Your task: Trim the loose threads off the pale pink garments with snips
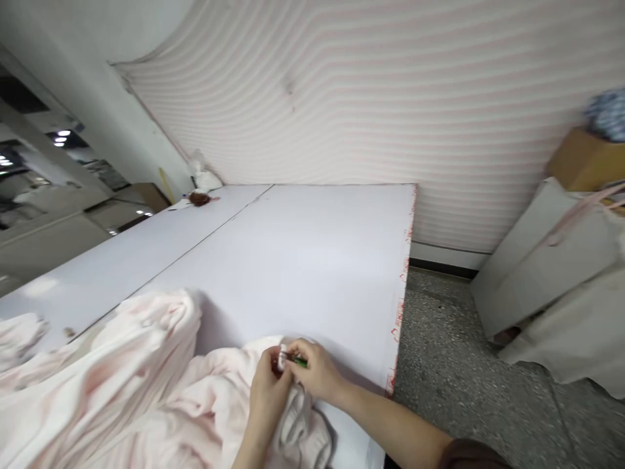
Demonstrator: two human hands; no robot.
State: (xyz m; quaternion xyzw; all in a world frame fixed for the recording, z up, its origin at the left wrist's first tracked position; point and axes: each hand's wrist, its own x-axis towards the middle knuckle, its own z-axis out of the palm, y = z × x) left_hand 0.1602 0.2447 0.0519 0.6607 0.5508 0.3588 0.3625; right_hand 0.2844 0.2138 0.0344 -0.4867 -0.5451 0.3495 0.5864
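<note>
Pale pink and white fabric lies bunched over the near part of a white table. My left hand pinches a small raised bit of this fabric at the table's near side. Right beside it, my right hand is closed around a small green-handled tool, whose thin end points left at the pinched fabric. The fingertips of both hands nearly meet. The tool's exact tip is too small to tell.
A striped sheet hangs behind the table. On the far left corner sit a brown coiled item and a white bag. Cloth-covered stacks and a cardboard box stand at the right, across the speckled floor.
</note>
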